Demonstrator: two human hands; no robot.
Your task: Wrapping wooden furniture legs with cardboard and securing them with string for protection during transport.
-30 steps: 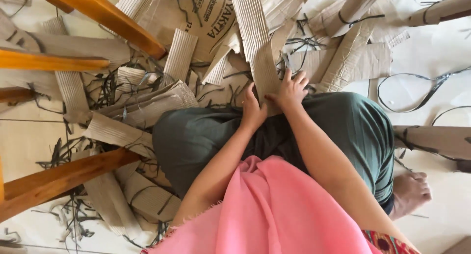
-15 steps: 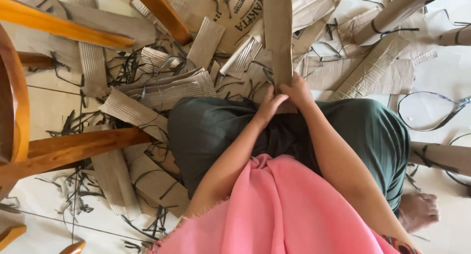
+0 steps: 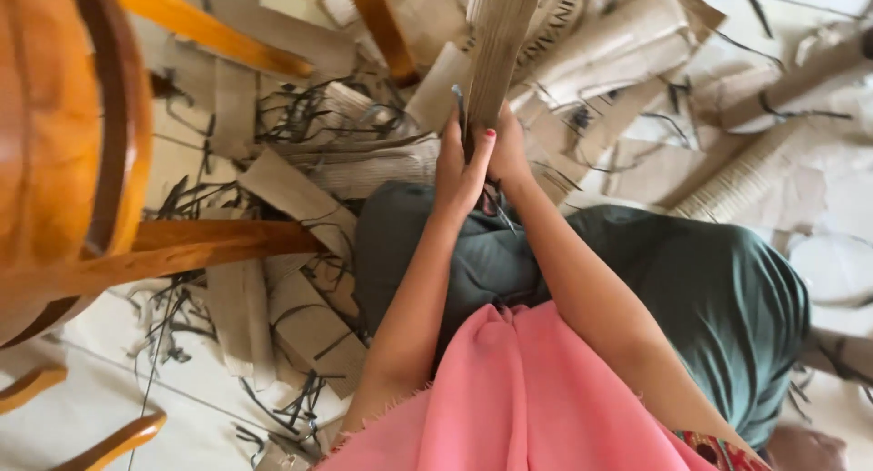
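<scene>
Rising upright over the person's lap, a long corrugated cardboard strip [image 3: 498, 44] is being gripped at its lower end by both hands, left hand [image 3: 459, 166] and right hand [image 3: 506, 148] closed around it. Many cut cardboard strips [image 3: 291, 194] and dark trimmings [image 3: 291, 116] are already littering the floor [image 3: 82, 416] beside a wooden chair [image 3: 100, 162].

2 hands, left hand [image 3: 459, 166] & right hand [image 3: 506, 148], on 1 upright cardboard strip [image 3: 498, 48]. 1 wooden chair [image 3: 82, 153]. Loose cardboard pieces [image 3: 291, 194] on floor: too many to count.
</scene>
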